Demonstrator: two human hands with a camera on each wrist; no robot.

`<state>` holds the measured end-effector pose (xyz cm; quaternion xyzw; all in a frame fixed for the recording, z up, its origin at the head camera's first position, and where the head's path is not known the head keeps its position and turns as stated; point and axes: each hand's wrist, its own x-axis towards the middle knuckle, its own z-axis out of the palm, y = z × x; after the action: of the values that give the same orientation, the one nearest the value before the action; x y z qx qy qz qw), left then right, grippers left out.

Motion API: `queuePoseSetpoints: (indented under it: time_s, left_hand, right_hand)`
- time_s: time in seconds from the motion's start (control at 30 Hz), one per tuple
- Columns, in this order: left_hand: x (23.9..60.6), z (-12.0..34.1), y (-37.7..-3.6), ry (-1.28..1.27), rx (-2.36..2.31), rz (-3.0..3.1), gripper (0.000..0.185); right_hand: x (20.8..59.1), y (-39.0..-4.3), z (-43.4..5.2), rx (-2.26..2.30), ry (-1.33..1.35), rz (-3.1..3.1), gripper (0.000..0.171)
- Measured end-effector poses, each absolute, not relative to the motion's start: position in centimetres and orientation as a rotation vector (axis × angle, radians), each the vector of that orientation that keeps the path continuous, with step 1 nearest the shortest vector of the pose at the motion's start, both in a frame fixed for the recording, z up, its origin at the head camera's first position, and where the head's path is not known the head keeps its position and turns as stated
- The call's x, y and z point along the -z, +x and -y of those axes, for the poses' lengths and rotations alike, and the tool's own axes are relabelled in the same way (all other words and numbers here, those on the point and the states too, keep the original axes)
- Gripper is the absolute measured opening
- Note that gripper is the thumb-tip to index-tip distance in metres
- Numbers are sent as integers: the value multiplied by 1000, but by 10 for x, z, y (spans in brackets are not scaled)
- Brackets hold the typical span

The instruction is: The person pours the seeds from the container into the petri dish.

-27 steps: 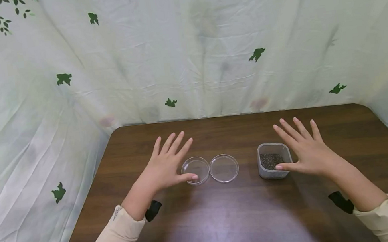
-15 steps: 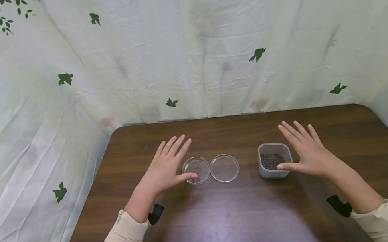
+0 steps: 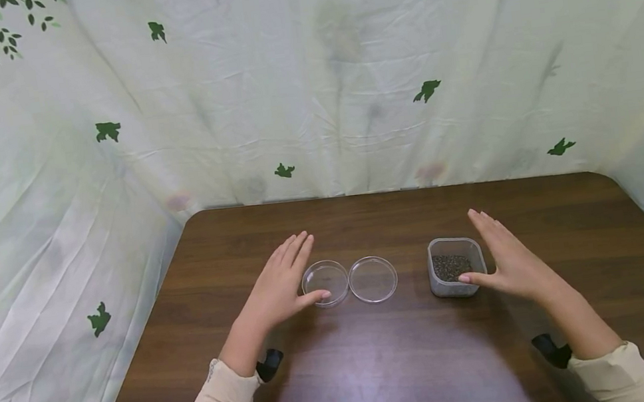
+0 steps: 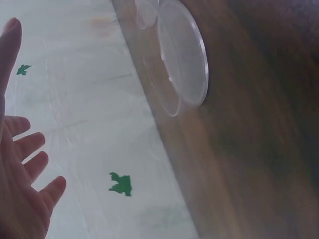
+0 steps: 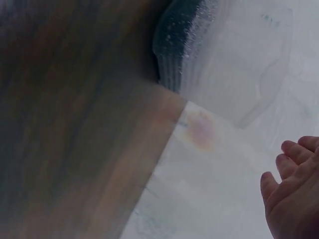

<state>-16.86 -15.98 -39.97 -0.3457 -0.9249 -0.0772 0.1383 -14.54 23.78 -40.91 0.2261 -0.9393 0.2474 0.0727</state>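
Note:
My left hand hovers with extended fingers at the left of a clear round petri dish; its thumb overlaps the near rim in the head view. A second clear round dish lies beside the first, their rims side by side. On the right, a clear square plastic tub holds small dark grains. My right hand is raised by the tub's right side, fingers straight, its thumb overlapping the front corner. Neither hand holds anything. The right wrist view shows the tub's wall up close.
Everything stands on a dark wooden table with rounded far corners. A white cloth backdrop printed with green birds and leaves hangs behind the table and along both sides. Black bands sit at both wrists.
The fingers of both hands have drawn closer together from a wide spread. Both forearms have shifted slightly inward. The dishes and the tub stay in place.

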Motion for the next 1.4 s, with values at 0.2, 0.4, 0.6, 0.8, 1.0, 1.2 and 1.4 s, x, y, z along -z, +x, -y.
queuePoseSetpoints:
  time_s: [0.2,0.4,0.6,0.8,1.0,1.2,1.4]
  left_hand:
    - [410,160,-165,-915,338,2724,96]
    - [423,162,-161,-835,461,2776,96]
    - [437,162,-159,-759,552,2803,97]
    - [449,162,-157,-682,641,2839,99]
    - [457,163,-158,-621,782,2839,99]
    - [467,163,-161,-569,886,2842,99]
    - [476,163,-162,-531,1015,2841,99]
  right_hand:
    - [419,-144,-236,-902,598,2836,100]
    - [430,-142,-236,-1019,503,2853,99]
    - [437,-141,-234,-1063,457,2843,99]
    - [444,-140,-234,-1085,401,2854,98]
    - [448,-139,-232,-1115,369,2854,97]
    - [453,-139,-231,-1161,332,2853,98]
    - [460,-140,-229,-1257,322,2773,100]
